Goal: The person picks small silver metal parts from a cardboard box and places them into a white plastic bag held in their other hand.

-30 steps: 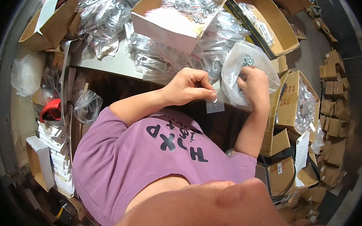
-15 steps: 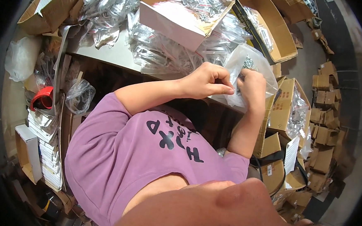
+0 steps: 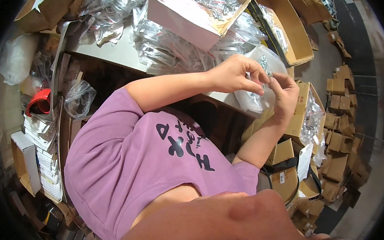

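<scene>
Both my hands are raised over the table edge, close together on a clear plastic bag with small metal parts inside. My left hand pinches the bag's upper part with thumb and fingers. My right hand grips the same bag from the right, fingertips facing the left hand's. The bag hangs down between them, partly hidden by the fingers. My purple shirt fills the lower middle of the view.
A pink-sided open box of bagged parts stands on the grey table among heaps of clear bags. Open cartons lie to the right, folded cartons farther right. A red tape roll sits at the left.
My left hand has closed in on my right hand at the top of the bag, and both hands with the bag sit a little farther right in view.
</scene>
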A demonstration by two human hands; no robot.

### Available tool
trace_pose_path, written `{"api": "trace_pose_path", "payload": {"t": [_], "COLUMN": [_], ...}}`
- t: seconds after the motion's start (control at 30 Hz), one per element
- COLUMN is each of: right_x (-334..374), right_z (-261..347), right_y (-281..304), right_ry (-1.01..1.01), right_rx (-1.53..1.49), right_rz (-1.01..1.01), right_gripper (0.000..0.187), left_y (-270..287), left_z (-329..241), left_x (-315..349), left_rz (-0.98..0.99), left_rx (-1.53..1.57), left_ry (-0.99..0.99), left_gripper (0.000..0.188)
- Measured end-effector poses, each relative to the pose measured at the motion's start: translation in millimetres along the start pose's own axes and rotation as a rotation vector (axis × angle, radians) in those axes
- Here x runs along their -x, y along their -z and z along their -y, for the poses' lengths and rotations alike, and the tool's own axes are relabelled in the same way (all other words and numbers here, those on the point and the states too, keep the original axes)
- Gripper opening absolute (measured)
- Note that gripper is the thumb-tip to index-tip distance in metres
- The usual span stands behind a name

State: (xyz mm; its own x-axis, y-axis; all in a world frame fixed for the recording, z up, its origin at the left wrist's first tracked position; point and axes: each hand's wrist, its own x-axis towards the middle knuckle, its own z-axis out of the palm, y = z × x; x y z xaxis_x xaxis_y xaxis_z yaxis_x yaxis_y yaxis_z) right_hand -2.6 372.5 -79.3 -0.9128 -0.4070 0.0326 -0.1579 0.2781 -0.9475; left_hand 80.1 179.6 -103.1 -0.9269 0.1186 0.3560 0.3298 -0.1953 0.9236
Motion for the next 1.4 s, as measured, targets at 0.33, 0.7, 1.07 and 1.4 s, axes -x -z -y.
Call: {"api": "trace_pose_path", "payload": {"t": [0.33,0.7,1.07,1.4], "right_x": [2,2,13,2], "right_z": [9,22,39,28], "right_y": [16,13,6,-15], "right_ry": [-0.004,-0.016,0.041,0.109], "right_rx": [-0.561,-0.232,-0.057,0.738], "right_rz": [0.190,0.278,0.279,0.155], "right_gripper": [0.017,0.017,0.019,0.025], "left_y": [-19,-22,-24,-11], "left_z": [15,19,26,22], "left_x": [-31,-32,-29,-5], "left_rz": [0.094,0.120,0.128,0.073], "left_rx": [-0.385,-0.223,-0.198,-0.164], "left_ry": [0.163,0.265,0.239,0.198], "left_gripper": [0.037,0.032,0.032,0.026]}}
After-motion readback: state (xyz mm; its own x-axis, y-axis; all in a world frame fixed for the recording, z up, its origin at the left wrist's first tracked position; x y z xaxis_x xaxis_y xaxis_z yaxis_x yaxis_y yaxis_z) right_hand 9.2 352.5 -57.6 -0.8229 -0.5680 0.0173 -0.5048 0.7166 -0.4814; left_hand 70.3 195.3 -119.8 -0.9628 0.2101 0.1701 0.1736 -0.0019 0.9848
